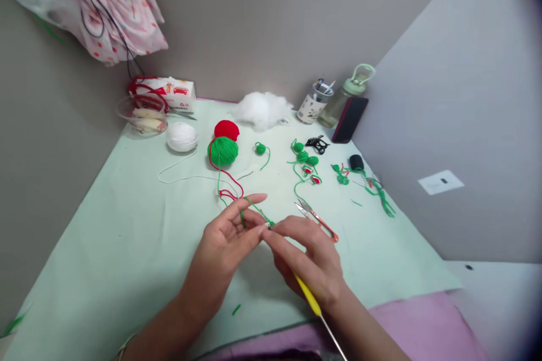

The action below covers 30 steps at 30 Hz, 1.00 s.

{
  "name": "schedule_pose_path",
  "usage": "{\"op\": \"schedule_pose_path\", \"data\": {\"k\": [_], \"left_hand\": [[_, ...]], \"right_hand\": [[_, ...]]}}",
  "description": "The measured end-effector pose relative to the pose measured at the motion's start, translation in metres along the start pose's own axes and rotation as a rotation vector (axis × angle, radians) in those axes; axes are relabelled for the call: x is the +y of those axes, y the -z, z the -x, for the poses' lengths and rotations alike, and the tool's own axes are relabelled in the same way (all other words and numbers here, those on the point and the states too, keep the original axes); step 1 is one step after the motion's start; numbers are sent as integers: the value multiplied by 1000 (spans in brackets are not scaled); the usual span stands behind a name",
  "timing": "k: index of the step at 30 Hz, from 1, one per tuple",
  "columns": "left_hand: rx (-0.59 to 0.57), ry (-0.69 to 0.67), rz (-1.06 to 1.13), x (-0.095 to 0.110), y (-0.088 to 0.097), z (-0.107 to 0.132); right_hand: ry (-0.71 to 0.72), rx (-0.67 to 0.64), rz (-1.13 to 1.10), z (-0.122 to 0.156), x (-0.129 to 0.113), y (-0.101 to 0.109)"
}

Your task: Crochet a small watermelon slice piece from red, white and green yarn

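My left hand has green yarn looped over its raised forefinger and pinches a tiny green stitch with thumb and middle finger. My right hand grips a crochet hook with a yellow handle, its tip at the stitch beside the left fingertips. The strand runs back to a green yarn ball with a red ball behind it. Red thread trails near the green strand.
Snips with orange handles lie just beyond my right hand. Small green crocheted pieces and scraps lie to the right. At the back are a white yarn ball, stuffing, a plastic bowl, a cup, a bottle and a dark phone.
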<state>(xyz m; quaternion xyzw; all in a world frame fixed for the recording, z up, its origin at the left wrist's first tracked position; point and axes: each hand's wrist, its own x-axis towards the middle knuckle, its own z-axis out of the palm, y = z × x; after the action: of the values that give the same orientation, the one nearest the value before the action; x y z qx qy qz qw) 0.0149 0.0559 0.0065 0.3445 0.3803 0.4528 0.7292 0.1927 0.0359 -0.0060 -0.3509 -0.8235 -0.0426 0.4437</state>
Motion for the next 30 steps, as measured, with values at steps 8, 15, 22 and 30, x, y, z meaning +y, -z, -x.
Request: {"op": "schedule_pose_path", "data": {"k": [8,15,22,30], "left_hand": [[93,-70,-3,-10,-12,18],[-22,115,204,-11,-16,40],[-163,204,215,-9,-8,53],[-106,-42,-42,-16,-12,60]], "right_hand": [[-44,69,16,4,-21,6],[76,154,216,22,-34,14],[-214,144,-395,26,-45,32],[-557,287,-855,27,-47,35]]}}
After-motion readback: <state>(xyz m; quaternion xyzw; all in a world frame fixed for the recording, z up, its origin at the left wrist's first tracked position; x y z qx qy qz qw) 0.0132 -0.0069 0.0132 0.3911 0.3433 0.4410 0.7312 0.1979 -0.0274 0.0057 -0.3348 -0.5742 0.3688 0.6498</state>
